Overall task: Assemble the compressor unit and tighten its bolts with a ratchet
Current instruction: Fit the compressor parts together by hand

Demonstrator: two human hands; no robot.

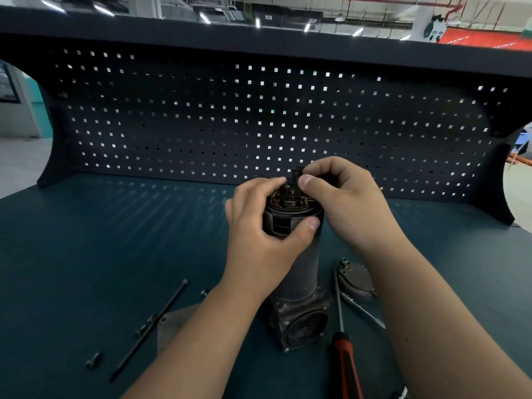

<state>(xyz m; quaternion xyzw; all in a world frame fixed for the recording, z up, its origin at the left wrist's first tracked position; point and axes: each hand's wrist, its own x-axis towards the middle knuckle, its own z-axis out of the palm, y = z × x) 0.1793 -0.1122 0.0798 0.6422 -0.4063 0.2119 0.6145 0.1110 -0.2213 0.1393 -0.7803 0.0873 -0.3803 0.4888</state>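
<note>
With our left hand [259, 231] we grip the top of the compressor unit [299, 272], upright on the bench [115, 254]. Our right hand [339, 197] pinches a small dark part [297, 171] there. If it sits tilted, it may jam.

Left hand [259, 226] grips the upright compressor unit [299, 272] near its top; right hand [342, 197] pinches a small dark part [297, 171] there. A long bolt [155, 323] and screwdriver [345, 361] lie on the bench [115, 240].
</note>
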